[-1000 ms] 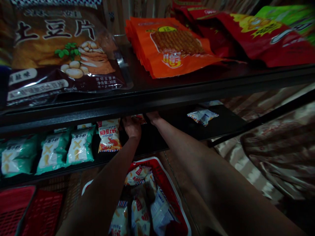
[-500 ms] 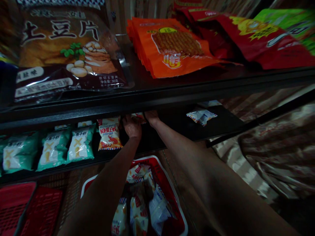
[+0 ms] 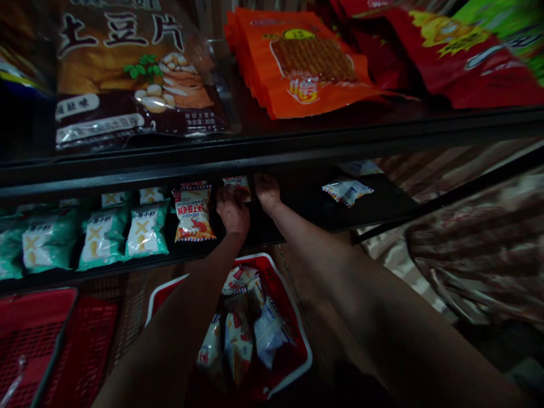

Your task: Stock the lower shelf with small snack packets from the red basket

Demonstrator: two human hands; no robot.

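On the lower shelf, my left hand (image 3: pixel 233 211) is closed on the front of a small white and red snack bag (image 3: pixel 238 183). My right hand (image 3: pixel 267 192) is just right of that bag; its fingers are dark and partly hidden beneath the upper shelf, so I cannot tell their grip. Another white, red and orange snack bag (image 3: pixel 194 215) stands to the left of my left hand. Below my forearms is a red basket (image 3: pixel 302 334) with a white rim, which holds several similar bags, one of them a snack bag (image 3: pixel 238 340) lying lengthwise.
Several teal snack bags (image 3: pixel 147 229) stand along the lower shelf's left side. Two pale bags lie at its right, the nearer bag (image 3: pixel 347 191) flat. The upper shelf edge (image 3: pixel 272 144) overhangs my hands, with orange packets (image 3: pixel 310 62) above. Red baskets (image 3: pixel 34 340) sit lower left.
The view has shifted, so the shelves and basket appear higher. More of the bag at my left hand shows. Both hands remain at nearly the same place on the lower shelf.
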